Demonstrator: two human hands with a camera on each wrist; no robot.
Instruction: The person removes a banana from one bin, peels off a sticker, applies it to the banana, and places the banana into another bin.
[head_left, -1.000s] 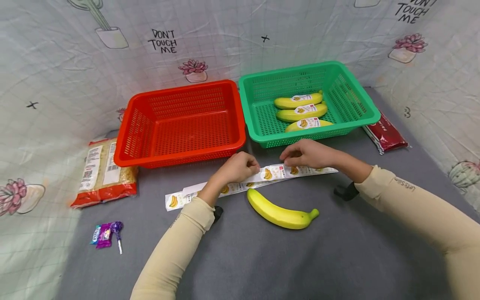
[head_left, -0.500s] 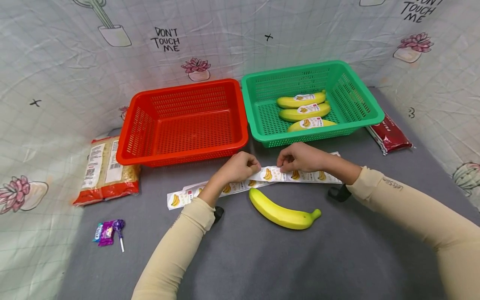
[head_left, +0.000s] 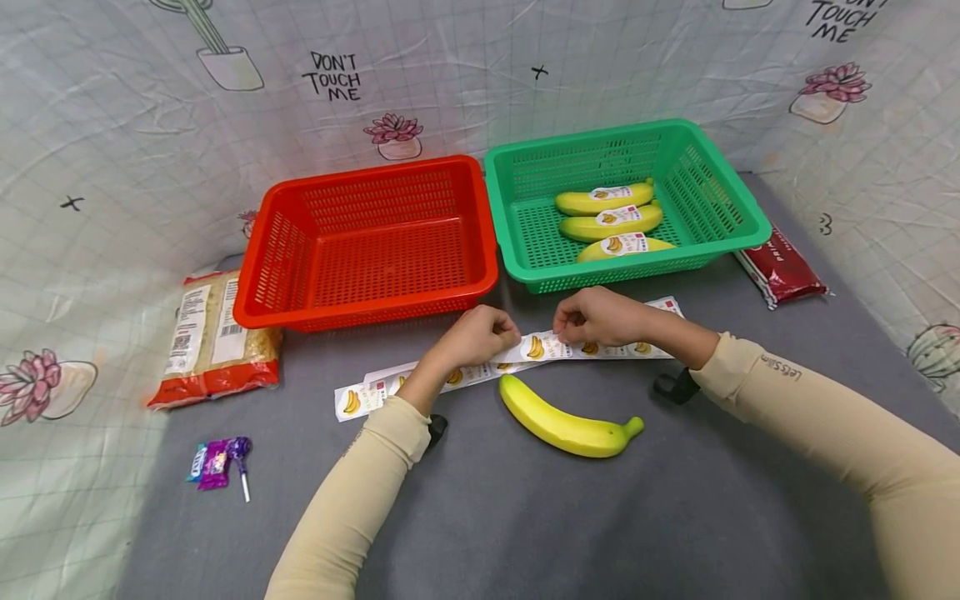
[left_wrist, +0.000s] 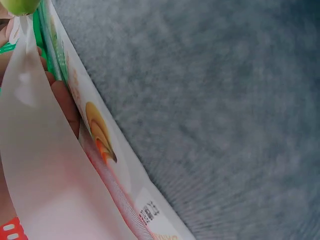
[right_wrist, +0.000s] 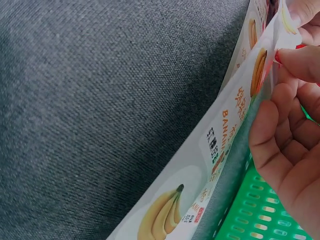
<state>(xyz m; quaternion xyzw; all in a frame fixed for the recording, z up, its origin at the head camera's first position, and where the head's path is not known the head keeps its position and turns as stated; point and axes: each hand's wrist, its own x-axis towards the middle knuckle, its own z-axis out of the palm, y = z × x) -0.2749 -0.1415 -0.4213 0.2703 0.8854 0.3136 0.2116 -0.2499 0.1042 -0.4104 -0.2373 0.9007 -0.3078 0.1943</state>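
Observation:
A white strip of banana stickers point(head_left: 537, 346) runs between my two hands in the head view. My left hand point(head_left: 474, 337) pinches it between thumb and fingers. My right hand point(head_left: 606, 318) pinches the strip at the edge of a sticker; in the right wrist view its thumb and finger point(right_wrist: 305, 62) meet at the strip, with the other fingers curled. More of the strip lies below and to the left, partly under my left hand. A yellow banana point(head_left: 566, 427) without a visible sticker lies on the table in front of the strip, stem to the right.
Behind my hands stand a red basket point(head_left: 360, 317) and a green basket point(head_left: 630, 272) holding three stickered bananas point(head_left: 611, 225). A bag of pale food point(head_left: 217, 333) and some candies point(head_left: 219, 461) lie left. A dark red packet point(head_left: 783, 267) lies right.
My right hand has come down and slightly left onto the strip, pinching it. The strip's right part has shifted behind that wrist. My left hand keeps its hold; the banana stays put.

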